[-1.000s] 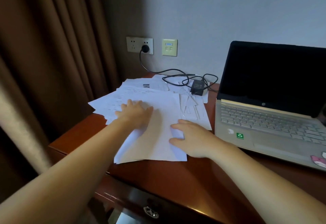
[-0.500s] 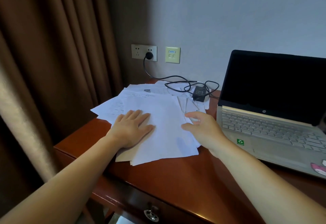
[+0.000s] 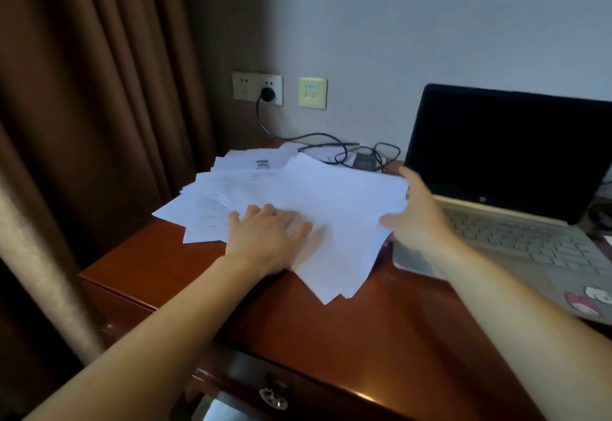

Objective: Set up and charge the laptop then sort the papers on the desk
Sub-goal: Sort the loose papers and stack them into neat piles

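A loose heap of white papers (image 3: 331, 198) is spread over the left half of the wooden desk (image 3: 381, 338). My left hand (image 3: 265, 238) lies flat on the near left part of the heap, fingers straight. My right hand (image 3: 417, 215) presses its straight fingers against the heap's right edge, thumb toward me. The open laptop (image 3: 503, 215), screen dark, stands just right of the papers. Its black charger brick (image 3: 364, 160) and cable (image 3: 298, 137) lie behind the heap, with the plug in the wall socket (image 3: 266, 93).
Brown curtains (image 3: 99, 122) hang close along the desk's left side. A second wall plate (image 3: 313, 92) sits right of the socket. A drawer with a metal handle (image 3: 273, 395) is under the desk's front edge. A pink sticker (image 3: 583, 303) marks the laptop's palm rest.
My right hand has moved from the near edge of the papers up along their right side, and the top sheets have turned and shifted right. My left hand stays pressed on the heap.
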Action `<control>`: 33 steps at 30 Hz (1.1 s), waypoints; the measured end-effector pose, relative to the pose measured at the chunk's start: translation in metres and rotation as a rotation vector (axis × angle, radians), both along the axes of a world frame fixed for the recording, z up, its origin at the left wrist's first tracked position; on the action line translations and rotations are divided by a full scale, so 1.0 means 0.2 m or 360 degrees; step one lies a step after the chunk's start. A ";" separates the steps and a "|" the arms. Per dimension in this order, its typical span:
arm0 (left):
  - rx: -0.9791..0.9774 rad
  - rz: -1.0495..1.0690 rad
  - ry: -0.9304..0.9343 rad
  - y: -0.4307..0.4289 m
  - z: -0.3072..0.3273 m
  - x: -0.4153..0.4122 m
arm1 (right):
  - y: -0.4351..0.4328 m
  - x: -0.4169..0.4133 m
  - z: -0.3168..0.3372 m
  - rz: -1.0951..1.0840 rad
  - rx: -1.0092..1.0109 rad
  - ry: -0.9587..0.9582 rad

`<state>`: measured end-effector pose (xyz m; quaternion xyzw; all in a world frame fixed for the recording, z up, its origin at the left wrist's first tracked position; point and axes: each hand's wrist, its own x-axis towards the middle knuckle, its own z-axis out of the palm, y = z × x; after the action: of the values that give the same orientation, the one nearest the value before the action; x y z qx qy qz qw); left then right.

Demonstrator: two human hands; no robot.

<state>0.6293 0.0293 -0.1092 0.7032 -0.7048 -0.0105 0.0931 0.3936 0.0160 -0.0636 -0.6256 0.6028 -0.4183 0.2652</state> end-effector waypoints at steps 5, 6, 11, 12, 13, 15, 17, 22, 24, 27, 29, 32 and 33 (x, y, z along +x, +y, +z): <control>0.0061 -0.0313 0.0135 -0.02 -0.02 -0.01 | -0.04 -0.13 -0.01 -0.0164 -0.0119 0.0033; 0.0105 -0.0397 0.0150 -0.02 -0.02 0.01 | -0.05 -0.14 -0.03 -0.0183 -0.0154 0.0013; -0.0087 -0.0873 0.0284 0.00 -0.05 0.10 | -0.10 -0.14 -0.06 -0.0108 -0.0204 0.0018; -0.0125 -0.0919 0.0289 -0.01 -0.05 0.11 | -0.12 -0.14 -0.06 -0.0118 -0.0185 0.0049; -0.0145 -0.0942 0.0300 -0.02 -0.05 0.11 | -0.15 -0.14 -0.05 -0.0137 -0.0170 0.0046; -0.0126 -0.0936 0.0345 -0.04 -0.05 0.10 | -0.17 -0.15 -0.02 -0.0145 -0.0150 -0.0017; -0.0096 -0.0900 0.0287 -0.07 -0.05 0.09 | -0.15 -0.14 -0.01 -0.0076 -0.0216 0.0138; -0.0119 -0.0741 0.0060 -0.15 -0.02 0.02 | 0.04 -0.02 -0.05 0.0443 -0.0418 0.0881; -0.0165 -0.0705 0.0055 -0.18 -0.03 -0.01 | 0.09 0.03 -0.11 0.0596 -0.0305 0.1179; -0.0347 -0.0814 0.0110 -0.19 -0.05 -0.02 | 0.11 0.04 -0.16 0.0487 -0.0266 0.1327; -0.0462 -0.0902 0.0159 -0.18 -0.06 0.01 | 0.10 0.03 -0.16 0.0464 -0.0261 0.1305; -0.0489 -0.1031 0.0233 -0.17 -0.06 0.02 | 0.09 0.00 -0.18 0.0527 -0.0212 0.1257; -0.0497 -0.1045 0.0250 -0.17 -0.05 0.02 | 0.09 -0.01 -0.18 0.0537 -0.0196 0.1243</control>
<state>0.6335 -0.0050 -0.1196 0.4139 -0.8767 0.0141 0.2447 0.3922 0.0343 -0.0993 -0.8414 0.5211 -0.1361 0.0439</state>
